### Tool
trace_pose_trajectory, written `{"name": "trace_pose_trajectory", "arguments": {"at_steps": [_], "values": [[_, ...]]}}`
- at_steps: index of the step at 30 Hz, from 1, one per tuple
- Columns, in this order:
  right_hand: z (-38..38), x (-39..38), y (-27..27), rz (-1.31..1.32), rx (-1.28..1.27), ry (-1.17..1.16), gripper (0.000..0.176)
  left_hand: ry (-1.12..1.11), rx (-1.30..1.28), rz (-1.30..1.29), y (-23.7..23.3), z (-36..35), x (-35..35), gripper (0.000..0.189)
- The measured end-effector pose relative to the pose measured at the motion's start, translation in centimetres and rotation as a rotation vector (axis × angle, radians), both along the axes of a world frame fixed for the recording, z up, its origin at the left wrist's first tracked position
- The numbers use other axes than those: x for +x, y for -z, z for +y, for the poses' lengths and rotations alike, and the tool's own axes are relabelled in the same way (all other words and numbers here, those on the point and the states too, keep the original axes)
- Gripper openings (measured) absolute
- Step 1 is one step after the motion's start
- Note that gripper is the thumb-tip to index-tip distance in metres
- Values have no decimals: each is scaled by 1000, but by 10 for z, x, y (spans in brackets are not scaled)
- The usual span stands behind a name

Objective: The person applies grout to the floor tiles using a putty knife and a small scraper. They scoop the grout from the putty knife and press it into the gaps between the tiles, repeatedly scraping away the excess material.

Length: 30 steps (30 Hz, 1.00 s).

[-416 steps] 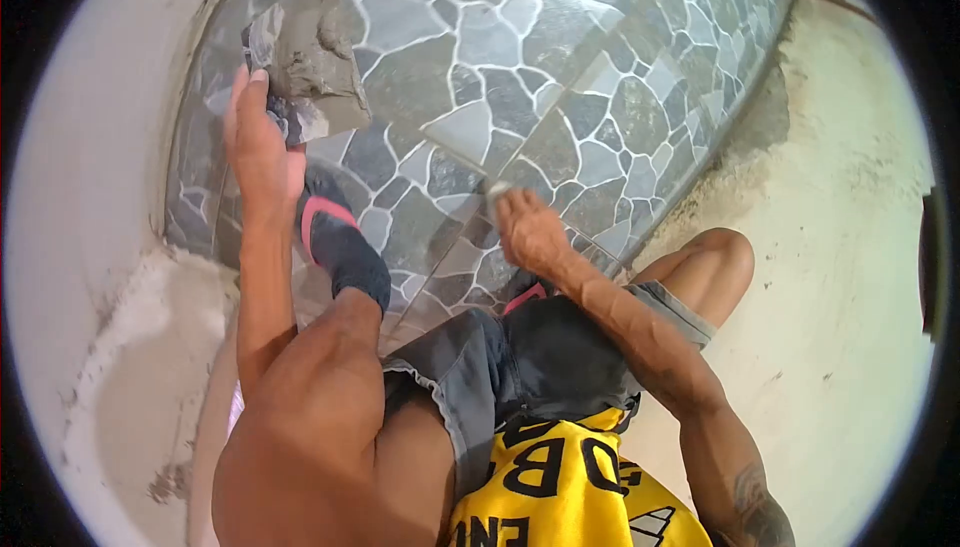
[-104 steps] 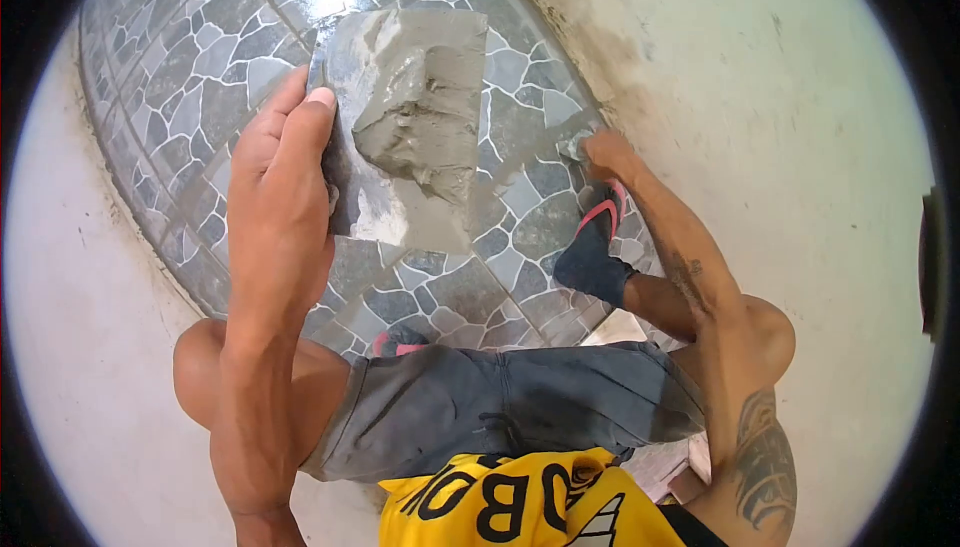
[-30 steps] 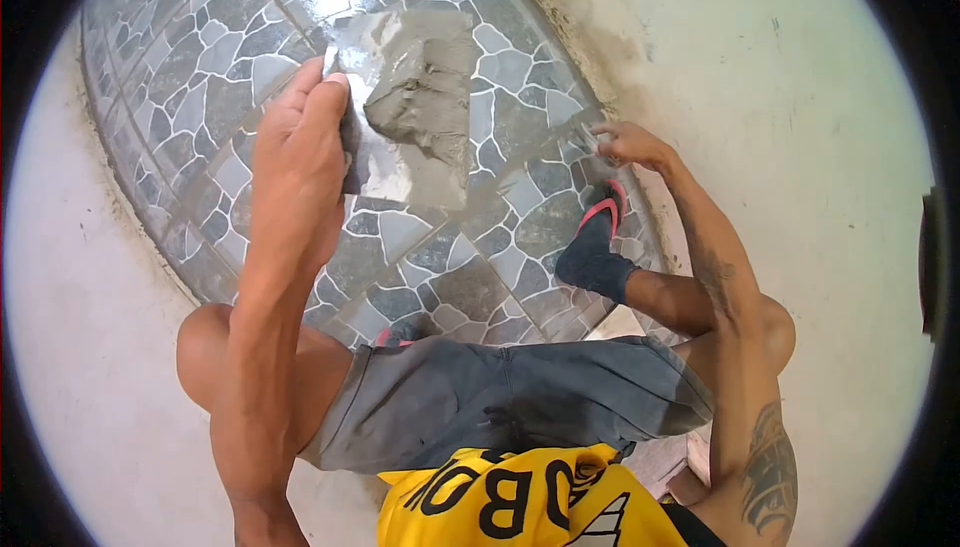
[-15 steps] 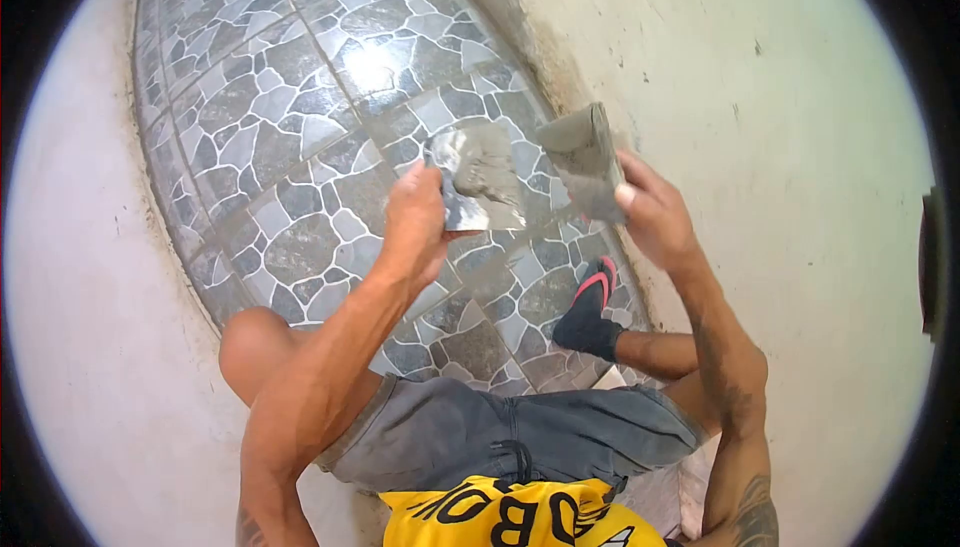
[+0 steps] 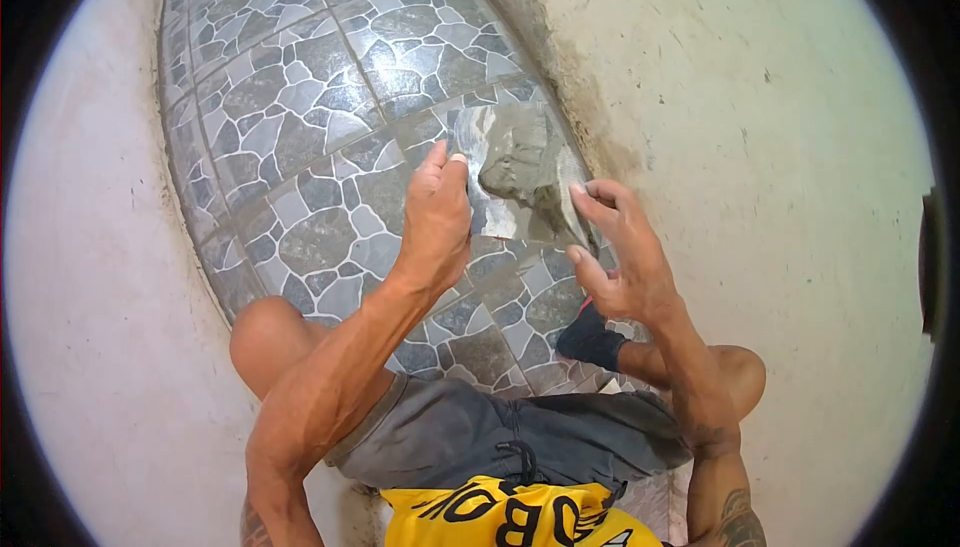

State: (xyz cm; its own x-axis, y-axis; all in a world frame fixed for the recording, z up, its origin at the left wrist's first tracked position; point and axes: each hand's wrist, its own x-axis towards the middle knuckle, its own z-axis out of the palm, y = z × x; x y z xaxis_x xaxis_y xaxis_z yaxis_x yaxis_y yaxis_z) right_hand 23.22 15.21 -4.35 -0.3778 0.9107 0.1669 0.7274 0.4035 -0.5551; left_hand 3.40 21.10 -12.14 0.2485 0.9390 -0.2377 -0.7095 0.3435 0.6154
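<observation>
A flat plate [image 5: 495,219] smeared with wet grey mortar [image 5: 515,162] is gripped at its left edge by my left hand [image 5: 438,209], thumb on top. My right hand [image 5: 625,252] pinches a thin, mortar-coated blade [image 5: 570,192] between thumb and fingers. The blade is tilted nearly on edge and meets the right side of the plate, beside the mortar. Both tools are up above the tiled floor, in front of my knees.
Stone-patterned floor tiles [image 5: 320,247] run between pale walls [image 5: 760,147] on the right and left [image 5: 100,247]. Rough, broken plaster [image 5: 520,17] edges the right wall. My foot in a dark sock [image 5: 592,340] rests on the tiles at the right.
The blade in my right hand has moved left, from apart to against the plate, and turned more on edge. The plate has shifted slightly right and up, and the view has moved a little.
</observation>
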Motion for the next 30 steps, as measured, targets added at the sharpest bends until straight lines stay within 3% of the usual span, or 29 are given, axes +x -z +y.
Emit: {"name": "trace_pose_trajectory", "arguments": {"at_steps": [2, 5, 8, 11, 14, 20, 23, 30], "values": [[1, 10, 12, -16, -17, 68, 55, -10, 11, -11, -1, -1, 0, 33], [3, 34, 35, -261, -32, 101, 52, 3, 41, 2, -16, -2, -4, 33], [-2, 46, 43, 128, -439, 349, 48, -14, 124, 136, -14, 5, -9, 33], [0, 52, 35, 988, -805, 399, 51, -29, 100, 277, 5, 11, -15, 34], [5, 47, 21, 1103, -803, 267, 58, -7, 103, 294, 18, 16, -18, 33], [3, 62, 12, 971, -721, 190, 58, 31, 121, 354, 17, 10, -13, 31], [0, 62, 6, 911, -653, 271, 55, -22, 117, 315, 18, 9, -8, 23], [1, 54, -17, 476, -563, 260, 40, 42, 217, 444, 9, 5, -6, 31]]}}
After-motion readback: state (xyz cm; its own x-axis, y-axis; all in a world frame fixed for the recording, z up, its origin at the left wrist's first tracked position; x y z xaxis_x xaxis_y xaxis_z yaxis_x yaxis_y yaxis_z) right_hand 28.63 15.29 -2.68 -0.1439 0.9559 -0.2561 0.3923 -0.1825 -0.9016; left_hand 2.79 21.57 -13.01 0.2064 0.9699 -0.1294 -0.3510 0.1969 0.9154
